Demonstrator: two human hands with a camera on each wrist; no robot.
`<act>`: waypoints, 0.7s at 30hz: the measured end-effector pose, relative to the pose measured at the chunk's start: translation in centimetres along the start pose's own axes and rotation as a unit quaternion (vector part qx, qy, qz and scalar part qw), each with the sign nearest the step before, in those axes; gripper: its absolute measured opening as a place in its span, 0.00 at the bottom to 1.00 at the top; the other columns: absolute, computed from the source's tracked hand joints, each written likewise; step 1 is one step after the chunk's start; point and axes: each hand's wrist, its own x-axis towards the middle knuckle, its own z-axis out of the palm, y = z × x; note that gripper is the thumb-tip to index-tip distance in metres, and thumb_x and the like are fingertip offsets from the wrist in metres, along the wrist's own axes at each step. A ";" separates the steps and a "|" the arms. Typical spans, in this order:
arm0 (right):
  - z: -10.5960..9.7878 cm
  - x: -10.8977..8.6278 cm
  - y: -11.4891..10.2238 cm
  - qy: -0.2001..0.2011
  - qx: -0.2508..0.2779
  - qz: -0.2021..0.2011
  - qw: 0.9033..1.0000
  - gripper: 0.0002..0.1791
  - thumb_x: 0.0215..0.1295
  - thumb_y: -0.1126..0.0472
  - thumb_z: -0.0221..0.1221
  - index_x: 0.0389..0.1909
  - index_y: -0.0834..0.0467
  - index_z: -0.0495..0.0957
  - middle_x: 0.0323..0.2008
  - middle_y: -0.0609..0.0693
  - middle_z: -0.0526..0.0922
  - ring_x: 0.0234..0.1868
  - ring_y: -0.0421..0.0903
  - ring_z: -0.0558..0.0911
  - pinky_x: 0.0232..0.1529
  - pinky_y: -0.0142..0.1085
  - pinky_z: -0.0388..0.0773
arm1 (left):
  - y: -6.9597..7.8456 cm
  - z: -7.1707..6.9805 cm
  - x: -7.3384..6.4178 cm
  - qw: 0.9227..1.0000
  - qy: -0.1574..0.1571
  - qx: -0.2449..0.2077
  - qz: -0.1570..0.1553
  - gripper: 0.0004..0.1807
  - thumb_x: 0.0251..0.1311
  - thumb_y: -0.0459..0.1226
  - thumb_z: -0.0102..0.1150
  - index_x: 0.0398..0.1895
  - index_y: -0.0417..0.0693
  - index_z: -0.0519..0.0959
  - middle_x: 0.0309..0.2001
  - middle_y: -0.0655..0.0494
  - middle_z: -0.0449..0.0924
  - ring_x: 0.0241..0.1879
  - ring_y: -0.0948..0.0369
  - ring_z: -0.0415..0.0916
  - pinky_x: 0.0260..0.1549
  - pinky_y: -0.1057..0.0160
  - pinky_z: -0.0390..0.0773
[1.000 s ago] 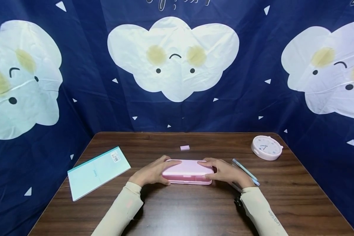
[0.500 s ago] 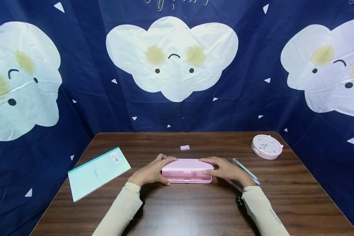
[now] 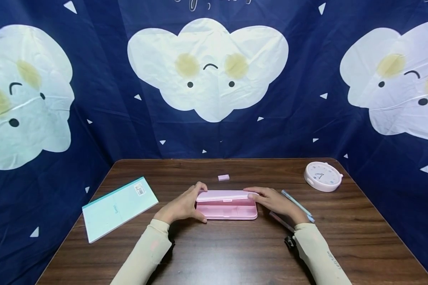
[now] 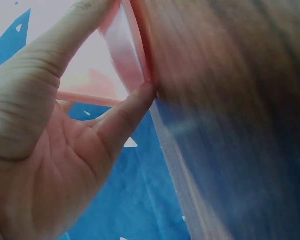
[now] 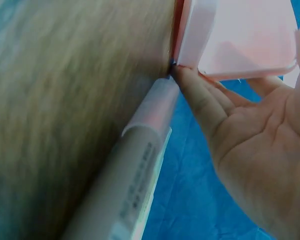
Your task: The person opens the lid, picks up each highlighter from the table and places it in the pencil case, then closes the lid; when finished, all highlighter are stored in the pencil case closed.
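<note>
A pink pencil case [image 3: 219, 213] lies mid-table with its lid [image 3: 221, 195] tilted up, hinged at the back. A tray with a small divider shows inside. My left hand [image 3: 183, 204] grips the case's left end, thumb at the front lower corner and fingers behind the lid. In the left wrist view, fingers of that hand [image 4: 55, 145] span the end wall. My right hand [image 3: 276, 202] holds the lid's right end, thumb on its front edge. Beneath the right wrist lies a pen [image 3: 281, 221], seen close in the right wrist view with a translucent cap.
A small lilac eraser [image 3: 223, 177] lies behind the case. To the left is a mint notebook [image 3: 119, 209] with a barcode sticker. Blue pens [image 3: 297, 202] lie beyond the right forearm, and a round pink clock [image 3: 322, 177] sits at the back right. A dark-blue cloth [image 3: 214, 136] surrounds the table.
The pencil case's lid has swung further up and back, exposing more of the tray. The right hand has risen with the lid; the left hand stays at the left end.
</note>
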 end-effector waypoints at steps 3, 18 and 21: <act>0.5 0.3 1.4 0.018 0.011 0.004 1.000 0.27 0.88 0.43 0.50 0.74 0.52 0.79 0.69 0.54 0.83 0.72 0.56 0.79 0.69 0.54 0.77 | 0.0 0.0 0.1 1.000 0.006 -0.003 0.005 0.52 0.40 0.44 0.94 0.63 0.47 0.64 0.60 0.44 0.74 0.61 0.50 0.74 0.65 0.45 0.75; 0.1 0.7 -5.2 0.092 0.038 0.120 0.988 0.27 0.91 0.51 0.44 0.64 0.70 0.79 0.59 0.67 0.84 0.60 0.61 0.85 0.58 0.53 0.85 | 0.0 0.0 -0.1 0.999 0.019 -0.045 -0.007 0.62 0.39 0.41 0.94 0.70 0.40 0.56 0.64 0.33 0.77 0.65 0.44 0.77 0.66 0.43 0.74; 0.2 0.7 -5.1 0.101 0.054 0.115 0.987 0.24 0.92 0.53 0.42 0.60 0.70 0.77 0.52 0.65 0.84 0.54 0.59 0.87 0.55 0.52 0.86 | 0.0 0.0 -0.1 0.998 0.021 -0.050 -0.015 0.66 0.39 0.41 0.94 0.74 0.39 0.53 0.66 0.33 0.74 0.67 0.43 0.76 0.67 0.43 0.73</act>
